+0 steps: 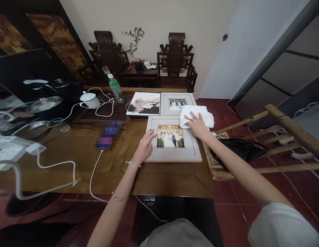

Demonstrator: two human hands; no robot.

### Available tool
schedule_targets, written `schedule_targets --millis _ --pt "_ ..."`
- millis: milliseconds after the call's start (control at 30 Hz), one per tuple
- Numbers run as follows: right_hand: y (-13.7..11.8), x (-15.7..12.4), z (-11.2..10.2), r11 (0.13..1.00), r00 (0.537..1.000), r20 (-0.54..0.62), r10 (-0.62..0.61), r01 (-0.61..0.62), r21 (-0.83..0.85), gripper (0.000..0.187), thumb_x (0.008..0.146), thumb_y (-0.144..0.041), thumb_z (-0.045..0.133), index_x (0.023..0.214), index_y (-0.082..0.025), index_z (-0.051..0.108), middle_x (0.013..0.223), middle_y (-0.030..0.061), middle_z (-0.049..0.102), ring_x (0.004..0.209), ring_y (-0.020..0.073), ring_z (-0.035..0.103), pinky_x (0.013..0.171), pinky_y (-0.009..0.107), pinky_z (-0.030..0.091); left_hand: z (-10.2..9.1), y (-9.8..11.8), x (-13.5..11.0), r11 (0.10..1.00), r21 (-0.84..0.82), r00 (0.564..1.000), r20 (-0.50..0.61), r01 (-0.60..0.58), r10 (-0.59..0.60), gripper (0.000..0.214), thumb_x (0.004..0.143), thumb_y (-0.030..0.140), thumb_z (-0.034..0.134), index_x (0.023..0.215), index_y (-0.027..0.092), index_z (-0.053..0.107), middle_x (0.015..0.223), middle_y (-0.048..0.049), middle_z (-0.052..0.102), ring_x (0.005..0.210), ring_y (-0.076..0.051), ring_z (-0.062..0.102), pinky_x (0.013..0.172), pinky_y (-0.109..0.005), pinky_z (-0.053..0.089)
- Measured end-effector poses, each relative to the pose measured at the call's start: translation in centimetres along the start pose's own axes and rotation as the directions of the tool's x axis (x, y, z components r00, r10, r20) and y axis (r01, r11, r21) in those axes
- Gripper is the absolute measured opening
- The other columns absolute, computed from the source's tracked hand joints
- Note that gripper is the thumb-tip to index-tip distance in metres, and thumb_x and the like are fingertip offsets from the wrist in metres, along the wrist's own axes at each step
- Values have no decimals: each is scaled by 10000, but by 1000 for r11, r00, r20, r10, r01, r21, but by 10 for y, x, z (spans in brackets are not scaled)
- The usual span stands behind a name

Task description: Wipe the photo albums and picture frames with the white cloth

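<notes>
Framed photo (171,137): left hand (145,145) flat on its left edge. Right hand (196,125), open, presses white cloth (204,115); another frame (165,103) lies farther.

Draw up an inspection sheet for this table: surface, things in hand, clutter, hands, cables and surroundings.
Surface: wooden table, panelled top.
Job's things: frame lying flat; white cloth over its far right corner.
Clutter: second frame, print, green bottle, teapot, blurred device, power strip.
Hands: left hand flat on the frame's left edge; right hand spread on the cloth.
Cables: white cable runs from the device over the near edge; more loop across the left side.
Surroundings: two dark chairs, plant, bamboo rack, red tiled floor.
</notes>
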State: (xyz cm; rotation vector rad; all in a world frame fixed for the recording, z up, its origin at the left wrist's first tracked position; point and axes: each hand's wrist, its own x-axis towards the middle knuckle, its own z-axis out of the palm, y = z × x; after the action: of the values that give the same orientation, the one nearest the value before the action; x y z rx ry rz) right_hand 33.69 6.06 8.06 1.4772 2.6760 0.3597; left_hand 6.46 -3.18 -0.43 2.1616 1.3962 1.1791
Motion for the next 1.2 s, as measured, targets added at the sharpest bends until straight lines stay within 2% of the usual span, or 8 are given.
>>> schedule_targets --millis 200,333,433,600,767,933,1067,1200 --pt "-21 -66 -10 992 989 72 -128 126 31 434 720 39 455 999 -162 720 1437 80 438 1362 353 287 1053 578 284 2 -5 1 1000 24 1000 -9 -17 17 493 753 -8 356 1151 171 585 1366 -104 505 1350 -221 372 1131 -497 296" --pt "-35 -110 -25 962 960 165 -224 192 193 538 618 65 451 1014 -184 716 1441 58 434 1377 345 261 1059 562 297 3 -4 3 999 43 1000 16 0 0 519 734 -18 358 1163 168 584 1372 -98 497 1365 -221 344 1141 -490 280" --pt "-40 -124 -33 919 938 183 -293 224 323 649 572 76 408 1079 -212 692 1450 26 421 1395 303 229 1076 536 290 2 -1 4 997 72 998 45 35 -39 533 727 -22 352 1182 143 574 1381 -120 484 1371 -227 328 1145 -485 273" --pt "-50 -100 -27 894 927 151 -343 273 357 656 607 51 420 1176 -191 641 1459 55 407 1398 327 208 1067 566 277 2 1 3 991 123 996 74 48 -58 518 774 -6 343 1228 156 534 1413 -113 449 1389 -217 296 1140 -479 283" --pt "-41 -41 -5 950 967 56 -248 232 209 591 659 32 446 1198 -139 620 1475 94 376 1393 353 204 1093 588 207 3 1 3 990 136 997 66 35 -45 410 886 94 348 1254 177 511 1425 -107 441 1395 -215 286 1134 -471 294" --pt "-23 4 4 989 989 -131 -73 88 116 659 697 60 403 1305 -163 529 1546 73 224 1400 374 154 1085 595 217 3 4 3 990 136 997 60 33 -42 369 927 152 336 1254 166 508 1415 -125 451 1394 -225 290 1128 -483 298" --pt "-38 5 11 995 997 -46 -68 71 73 584 752 30 422 1284 -172 552 1524 97 282 1369 421 211 1055 628 235 2 5 3 990 136 998 50 25 -32 355 932 166 338 1236 138 519 1402 -148 461 1387 -228 304 1134 -470 294" --pt "-68 -24 6 994 995 59 -86 82 68 500 783 -12 441 1223 -181 608 1509 105 313 1350 445 237 1046 657 206 3 6 4 989 148 999 39 23 -29 351 934 167 332 1223 118 526 1385 -167 474 1382 -235 315 1133 -472 298"
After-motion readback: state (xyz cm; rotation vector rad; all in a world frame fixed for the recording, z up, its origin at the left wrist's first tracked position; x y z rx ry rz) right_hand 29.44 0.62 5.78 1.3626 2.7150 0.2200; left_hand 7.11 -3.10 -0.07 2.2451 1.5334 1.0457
